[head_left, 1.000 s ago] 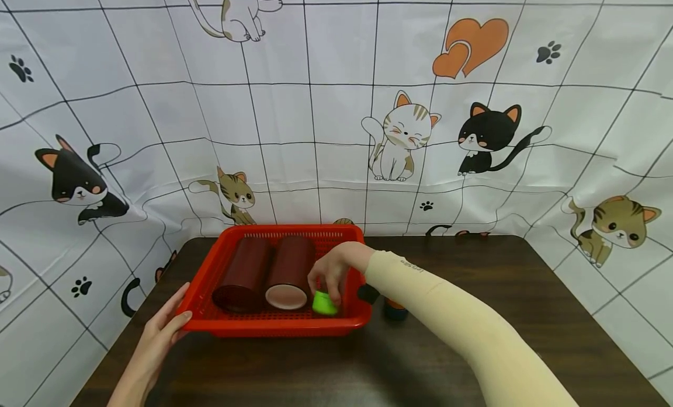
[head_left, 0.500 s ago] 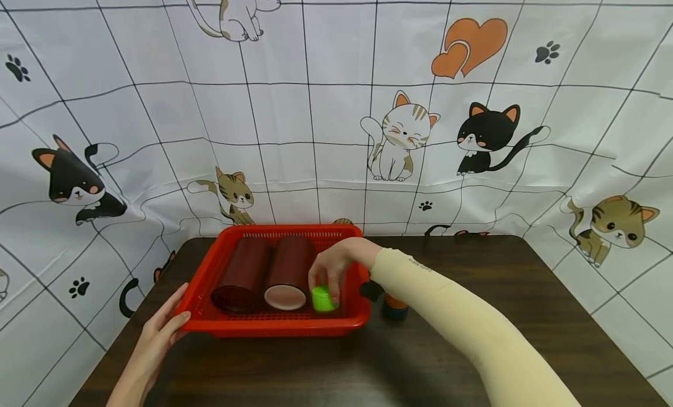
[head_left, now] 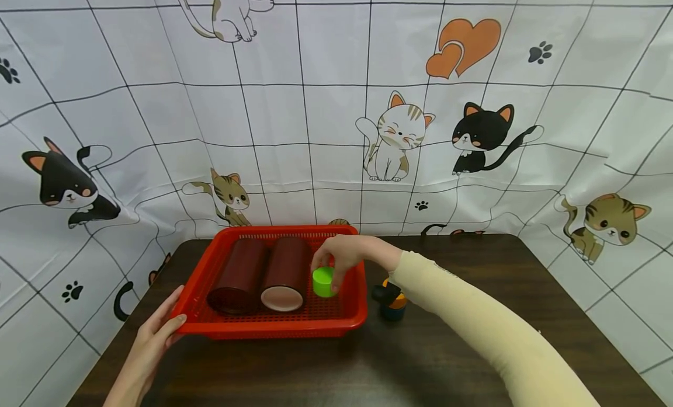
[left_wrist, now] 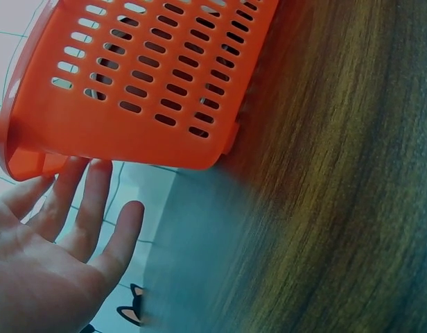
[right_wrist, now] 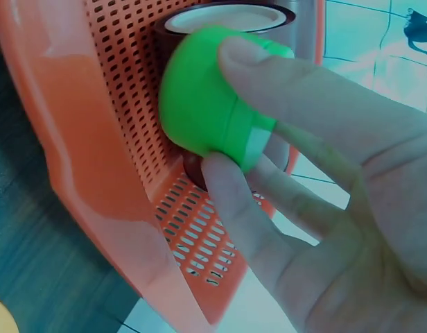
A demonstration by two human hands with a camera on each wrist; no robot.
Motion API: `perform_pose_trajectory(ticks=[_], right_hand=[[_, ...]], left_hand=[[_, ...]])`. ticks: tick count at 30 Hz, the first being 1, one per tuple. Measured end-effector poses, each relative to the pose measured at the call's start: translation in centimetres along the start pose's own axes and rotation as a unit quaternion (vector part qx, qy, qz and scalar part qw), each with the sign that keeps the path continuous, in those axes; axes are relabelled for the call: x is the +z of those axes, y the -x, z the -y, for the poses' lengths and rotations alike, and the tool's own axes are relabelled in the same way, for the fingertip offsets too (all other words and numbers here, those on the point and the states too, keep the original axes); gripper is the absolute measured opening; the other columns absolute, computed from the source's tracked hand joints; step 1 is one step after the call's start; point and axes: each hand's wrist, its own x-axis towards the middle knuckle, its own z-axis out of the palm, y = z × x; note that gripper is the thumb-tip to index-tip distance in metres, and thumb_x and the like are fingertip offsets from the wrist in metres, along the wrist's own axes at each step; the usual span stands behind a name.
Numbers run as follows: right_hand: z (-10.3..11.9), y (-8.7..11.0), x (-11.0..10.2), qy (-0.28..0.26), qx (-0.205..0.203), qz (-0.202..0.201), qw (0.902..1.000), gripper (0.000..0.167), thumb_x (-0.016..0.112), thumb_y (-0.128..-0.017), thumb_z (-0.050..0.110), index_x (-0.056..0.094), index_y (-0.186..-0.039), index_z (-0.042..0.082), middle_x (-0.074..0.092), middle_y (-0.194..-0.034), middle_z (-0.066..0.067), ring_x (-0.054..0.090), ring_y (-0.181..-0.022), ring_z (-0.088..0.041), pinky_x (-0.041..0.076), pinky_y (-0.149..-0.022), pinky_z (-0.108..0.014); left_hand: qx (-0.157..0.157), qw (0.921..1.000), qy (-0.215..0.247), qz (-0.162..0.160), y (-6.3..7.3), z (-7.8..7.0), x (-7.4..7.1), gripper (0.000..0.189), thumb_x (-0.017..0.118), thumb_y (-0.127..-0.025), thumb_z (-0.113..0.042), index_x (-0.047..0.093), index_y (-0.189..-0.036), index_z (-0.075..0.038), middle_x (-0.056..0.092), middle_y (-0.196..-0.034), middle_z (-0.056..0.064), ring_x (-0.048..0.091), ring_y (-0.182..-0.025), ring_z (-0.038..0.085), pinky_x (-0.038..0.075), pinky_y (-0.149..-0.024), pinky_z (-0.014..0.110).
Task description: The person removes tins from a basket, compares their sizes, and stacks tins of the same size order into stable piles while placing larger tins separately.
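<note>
Pinching the near left corner of the red basket [head_left: 263, 327] with my left hand [head_left: 152, 334], thumb over the rim, fingers below it. Likely reason: to keep the basket from sliding on the dark wooden table [head_left: 273, 375]. Fingers nearly straight in the left-wrist view; hold looks light.

Just right of the basket, partly behind my pale sleeve [head_left: 473, 319]: an orange-and-dark object [head_left: 394, 313] on the table. Type unclear.

Right hand [head_left: 347, 255] reaches in over the right rim, holding a small green object [head_left: 323, 282], thumb on one side, fingertips opposite. This leaves its rounded body mostly uncovered. It sits over the basket's right part; seems raised off the mesh, but contact I cannot confirm.

Left of it, two dark-red cylinders lie side by side, lengthwise away from me: a left one [head_left: 242, 272] and a pale-ended right one [head_left: 287, 267]. The basket walls presumably limit rolling.

Farthest: white cat-print sheet [head_left: 331, 115] behind the table.
</note>
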Motion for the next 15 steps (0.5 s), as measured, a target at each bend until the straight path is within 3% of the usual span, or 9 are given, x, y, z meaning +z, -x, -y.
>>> perform_pose_trajectory(ticks=[8,15], right_hand=[[-0.2,2.1,-0.6,-0.011,-0.024,-0.066,0.9975,0.053,0.087,-0.075,0.015,0.068,-0.125,0.018,0.058,-0.129,-0.002,0.054,-0.109,-0.022,0.049,-0.083,-0.029],[-0.6,4.2,-1.2,-0.024,-0.012,-0.098,0.9948,0.052,0.083,-0.078,0.014,0.067,-0.126,0.022,0.061,-0.131,-0.001,0.052,-0.105,-0.019,0.048,-0.081,-0.027]], left_hand=[[0.007,1.0000,0.004,-0.001,0.0,-0.2,0.2,0.067,0.051,-0.104,-0.026,0.016,-0.160,-0.020,0.045,-0.122,-0.031,0.059,-0.101,-0.013,0.053,-0.081,0.012],[0.008,0.9999,0.007,0.001,0.0,-0.1,0.1,0.067,0.051,-0.104,-0.026,0.015,-0.160,-0.020,0.044,-0.124,-0.031,0.058,-0.102,-0.013,0.052,-0.081,0.012]])
